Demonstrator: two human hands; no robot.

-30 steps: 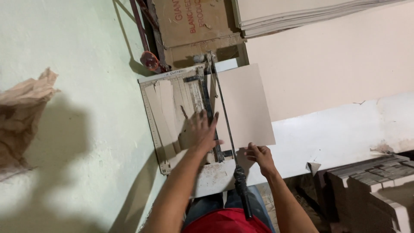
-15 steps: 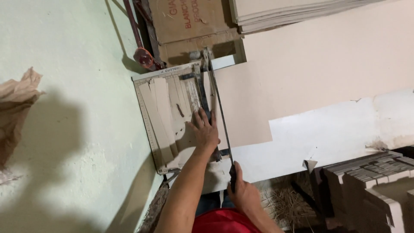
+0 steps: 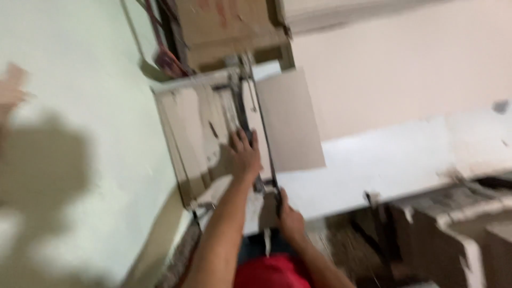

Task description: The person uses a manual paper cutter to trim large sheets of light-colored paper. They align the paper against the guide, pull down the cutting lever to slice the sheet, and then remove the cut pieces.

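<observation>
Frame blurred. Manual tile cutter [image 3: 213, 138] sits on the floor against the pale green wall [image 3: 69, 160]. Left hand [image 3: 245, 157] lies flat, fingers spread, on the cutter bed just left of the dark guide rail [image 3: 264, 133]. Beige tile [image 3: 288, 122] lies under the rail, sticking out to the right of that hand, plain, matte, rectangular. Right hand [image 3: 288, 216] is closed around the cutter's dark handle [image 3: 278, 200] at the near end of the rail. Cardboard box [image 3: 229, 26] stands beyond the cutter's far edge.
</observation>
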